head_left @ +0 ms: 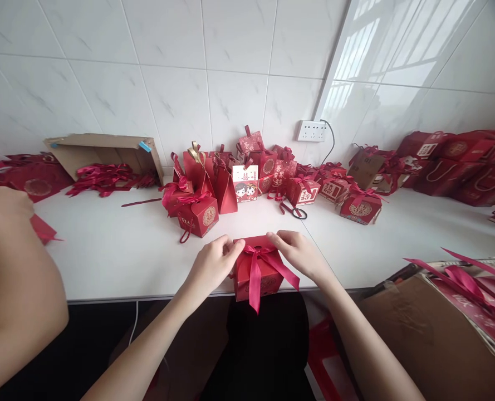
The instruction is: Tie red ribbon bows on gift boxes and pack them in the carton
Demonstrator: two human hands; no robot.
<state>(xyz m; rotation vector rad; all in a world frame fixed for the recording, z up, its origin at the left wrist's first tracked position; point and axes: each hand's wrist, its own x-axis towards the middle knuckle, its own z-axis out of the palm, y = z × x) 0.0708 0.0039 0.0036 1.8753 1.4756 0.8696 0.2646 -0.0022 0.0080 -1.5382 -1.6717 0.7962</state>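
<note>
A red gift box (259,273) stands at the table's front edge between my two hands. A pink-red satin ribbon (256,278) is tied in a bow at its top, and the two tails hang down the front. My left hand (217,260) pinches the ribbon bow at its left side, thumb against the fingers. On the other side, my right hand (298,253) has its thumb and fingers closed on the bow near the box's top edge. The fingers partly hide both loops.
Finished red boxes (199,214) and paper bags cluster along the wall. Loose ribbons (105,177) spill from a cardboard box (105,139). Black-handled scissors (299,213) lie behind my hands. A co-worker's arm (17,289) is at left; a carton (435,328) stands at right.
</note>
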